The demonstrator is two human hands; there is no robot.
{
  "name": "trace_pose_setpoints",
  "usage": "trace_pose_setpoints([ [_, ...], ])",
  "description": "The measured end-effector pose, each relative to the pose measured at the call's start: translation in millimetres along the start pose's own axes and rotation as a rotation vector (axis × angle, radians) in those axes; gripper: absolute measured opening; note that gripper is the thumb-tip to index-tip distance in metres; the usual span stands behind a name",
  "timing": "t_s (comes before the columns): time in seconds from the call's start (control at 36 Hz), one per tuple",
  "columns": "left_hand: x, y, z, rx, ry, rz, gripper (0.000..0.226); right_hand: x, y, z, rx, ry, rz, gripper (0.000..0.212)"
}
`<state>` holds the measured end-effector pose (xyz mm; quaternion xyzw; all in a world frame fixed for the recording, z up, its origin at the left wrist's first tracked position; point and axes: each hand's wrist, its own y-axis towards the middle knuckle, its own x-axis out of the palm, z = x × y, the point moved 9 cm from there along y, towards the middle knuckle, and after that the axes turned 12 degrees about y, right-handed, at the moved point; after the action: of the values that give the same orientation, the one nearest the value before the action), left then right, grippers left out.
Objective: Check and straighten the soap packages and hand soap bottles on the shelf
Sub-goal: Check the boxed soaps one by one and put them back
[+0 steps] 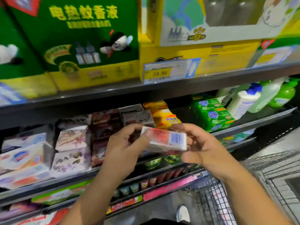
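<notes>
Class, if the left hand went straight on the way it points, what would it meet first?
Likely the stacked grey boxes, just beyond the left hand and the soap box it holds, though depth is unclear.

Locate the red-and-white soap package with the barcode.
Head view, centre: the soap package is held between the left hand and right hand, in front of the yellow soap packs, green soap packs to its upper right.

Soap box point(164, 139) glossy, likely cardboard; shelf edge point(162, 87) dark metal.
</notes>
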<state>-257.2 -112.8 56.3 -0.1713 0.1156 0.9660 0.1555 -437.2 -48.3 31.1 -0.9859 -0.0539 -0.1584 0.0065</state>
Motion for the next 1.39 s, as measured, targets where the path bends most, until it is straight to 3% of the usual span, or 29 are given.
trace_pose_setpoints([
  [0.11, -18.3, -12.8, -15.0, -0.109, -0.064, -0.039, 0.031, 20.1, 2.7, 4.3, -0.063, -0.054, 0.149, 0.052],
  [0.17, -23.1, -20.8, -19.6, -0.102, -0.065, -0.116, 0.038, 26.9, 3.1, 10.4, -0.052, -0.022, 0.212, 0.053],
  [0.22, -26.5, -29.0, -22.2, -0.042, -0.033, -0.230, 0.071, 35.1, 2.4, 16.4, -0.019, 0.048, 0.251, 0.054],
  [0.28, -32.8, -36.6, -26.2, 0.035, 0.083, -0.307, 0.103, 43.3, 1.9, 21.5, 0.009, 0.148, 0.279, 0.033],
  [0.31, -37.0, -40.0, -26.0, 0.088, 0.172, -0.314, 0.108, 49.7, 1.5, 22.8, 0.030, 0.183, 0.287, 0.023],
  [0.42, -64.3, -46.4, -17.8, 0.289, 0.375, -0.141, 0.091, 69.9, -0.1, 35.8, 0.141, 0.273, 0.330, 0.022],
  [0.53, -77.9, -54.1, -17.3, 0.444, 0.371, -0.036, 0.047, 91.5, -3.4, 43.7, 0.226, 0.262, 0.313, 0.033],
  [0.64, -89.6, -55.3, -26.8, 0.256, 0.209, -0.017, 0.047, 100.5, -2.6, 49.4, 0.272, 0.124, 0.268, 0.053],
  [0.75, -89.7, -59.5, -47.4, 0.003, -0.088, -0.033, 0.039, 104.1, -0.4, 42.7, 0.178, 0.094, 0.235, 0.053],
  [0.86, -91.2, -60.0, -47.4, -0.077, -0.080, 0.025, 0.029, 112.9, 2.6, 38.8, 0.122, 0.083, 0.108, 0.071],
  [0.94, -88.5, -60.0, -50.3, -0.181, -0.219, 0.044, 0.020, 112.7, 6.3, 38.4, 0.099, -0.045, 0.105, 0.062],
  [1.0, -87.6, -58.4, -53.7, -0.189, -0.216, 0.015, 0.031, 109.4, 8.1, 35.0, 0.071, -0.053, 0.170, 0.049],
  [1.08, -82.1, -56.4, -60.6, -0.128, -0.250, -0.168, 0.071, 104.1, 9.6, 32.4, 0.054, 0.068, 0.236, 0.032],
  [1.17, -82.0, -59.2, -52.7, 0.010, 0.011, -0.331, 0.100, 100.1, 10.2, 31.2, 0.082, 0.232, 0.256, 0.021],
  [1.25, -89.2, -55.7, -39.4, 0.131, 0.318, -0.250, 0.091, 102.2, 10.2, 28.2, 0.113, 0.244, 0.244, 0.018],
  [1.33, -101.2, -50.1, -35.0, 0.212, 0.320, -0.074, 0.057, 106.4, 10.5, 30.7, 0.139, 0.220, 0.197, 0.019],
  [1.39, -101.9, -48.6, -38.0, 0.225, 0.263, -0.036, 0.046, 108.5, 10.5, 32.6, 0.148, 0.261, 0.154, 0.028],
])
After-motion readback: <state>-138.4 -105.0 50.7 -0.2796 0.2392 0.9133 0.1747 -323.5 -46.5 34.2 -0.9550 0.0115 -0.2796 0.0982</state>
